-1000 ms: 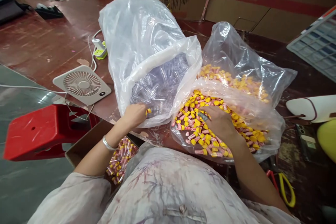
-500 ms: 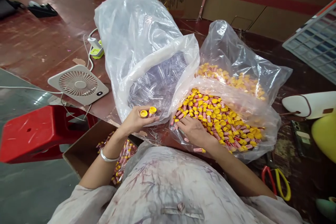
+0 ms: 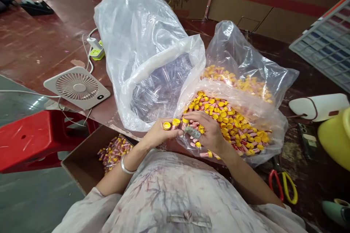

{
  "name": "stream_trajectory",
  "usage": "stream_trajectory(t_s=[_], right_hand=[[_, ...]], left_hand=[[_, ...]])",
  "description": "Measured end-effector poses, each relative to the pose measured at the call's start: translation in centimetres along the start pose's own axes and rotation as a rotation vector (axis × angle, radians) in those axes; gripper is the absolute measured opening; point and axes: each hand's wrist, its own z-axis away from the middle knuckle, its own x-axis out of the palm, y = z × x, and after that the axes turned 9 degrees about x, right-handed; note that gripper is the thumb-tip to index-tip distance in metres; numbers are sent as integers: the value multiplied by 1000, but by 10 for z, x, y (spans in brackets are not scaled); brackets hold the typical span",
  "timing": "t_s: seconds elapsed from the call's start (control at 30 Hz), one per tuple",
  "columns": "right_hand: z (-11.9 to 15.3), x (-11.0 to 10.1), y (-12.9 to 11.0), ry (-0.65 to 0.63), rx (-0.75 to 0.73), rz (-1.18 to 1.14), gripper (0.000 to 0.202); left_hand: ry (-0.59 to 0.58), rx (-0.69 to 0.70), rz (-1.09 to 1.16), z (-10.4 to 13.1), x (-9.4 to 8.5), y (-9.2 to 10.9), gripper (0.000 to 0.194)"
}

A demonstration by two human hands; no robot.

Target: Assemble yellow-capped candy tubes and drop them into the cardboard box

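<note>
Now your left hand (image 3: 161, 133) sits near the middle of the frame, closed around two small tubes (image 3: 175, 123) that stand nearly upright, yellow tops facing up. Half a second ago it holds that same pair too, but farther left, by the mouth of the left bag (image 3: 136, 25). Your right hand (image 3: 209, 131) changes more: in the earlier frame it reaches down at the left edge of the yellow-topped pile (image 3: 232, 123), and at this moment it is raised beside your left hand, fingers pinching a third tube (image 3: 185, 121) just right of the pair. You can see the grey wrap (image 3: 193, 132) on one of its fingers again, which the previous frame hides. Whether your left thumb touches the third tube, you cannot tell.

The pile lies in the right bag (image 3: 232, 42), right of centre, and clear tubes (image 3: 161, 87) fill the mouth of the left bag. At lower left, the cardboard box (image 3: 78, 164) shows more of its inside than before, with yellow-topped pieces (image 3: 113, 151) in it. The fan (image 3: 78, 86) stays at left, though the whole view slides slightly leftward.
</note>
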Motion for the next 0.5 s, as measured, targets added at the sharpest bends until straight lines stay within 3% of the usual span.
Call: stream_trajectory(t_s=[0.13, 0.27, 0.33, 0.4, 0.5], right_hand=[[6, 9, 4, -22, -119, 237, 60], [10, 25, 2, 73, -123, 341, 57], [11, 31, -3, 28, -110, 336, 55], [11, 30, -6, -117, -114, 286, 59], [15, 12, 1, -279, -66, 275, 67]], left_hand=[[131, -13, 210, 1, 6, -12, 34], [157, -66, 327, 2, 13, -21, 40], [99, -90, 299, 8, 7, -21, 40], [-35, -119, 179, 23, -12, -21, 36], [-341, -201, -93, 61, -67, -25, 30]])
